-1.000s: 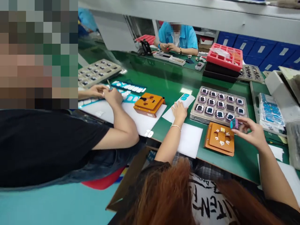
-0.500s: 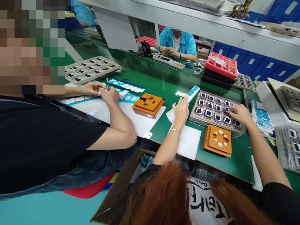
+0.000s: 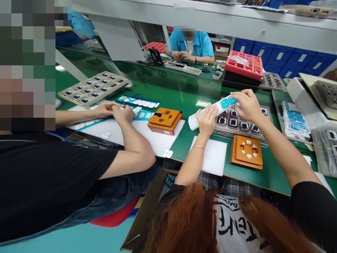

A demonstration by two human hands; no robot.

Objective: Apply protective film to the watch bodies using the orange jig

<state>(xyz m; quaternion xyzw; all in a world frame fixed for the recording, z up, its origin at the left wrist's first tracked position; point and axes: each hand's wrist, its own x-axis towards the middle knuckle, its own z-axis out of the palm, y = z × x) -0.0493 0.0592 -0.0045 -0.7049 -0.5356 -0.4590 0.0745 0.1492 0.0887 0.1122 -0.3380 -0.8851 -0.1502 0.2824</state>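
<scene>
My left hand [image 3: 206,120] is wrapped round a white strip of stickers [image 3: 194,121], its near end curling below my fingers. Two blue rounded-square stickers [image 3: 224,103] show on the strip's upper end. There the fingers of my right hand [image 3: 246,104] pinch the strip's end; whether a sticker is lifting off cannot be seen. Beneath that hand lies a clear tray [image 3: 238,127] with rows of dark square parts in pale frames, partly hidden by hand and strip. An orange fixture [image 3: 247,151] with a ring-shaped recess and small white pads stands in front of the tray.
Left of my hands are a white foam sheet [image 3: 210,160] and a second orange fixture [image 3: 165,119]. A co-worker's hands [image 3: 122,112] work close by on the left. Red trays [image 3: 244,65] are stacked behind; a bin of blue sticker packs [image 3: 295,117] stands right.
My right hand has left the parts tray and moved up and left to the strip's end. My left hand has tilted the strip over toward the tray.
</scene>
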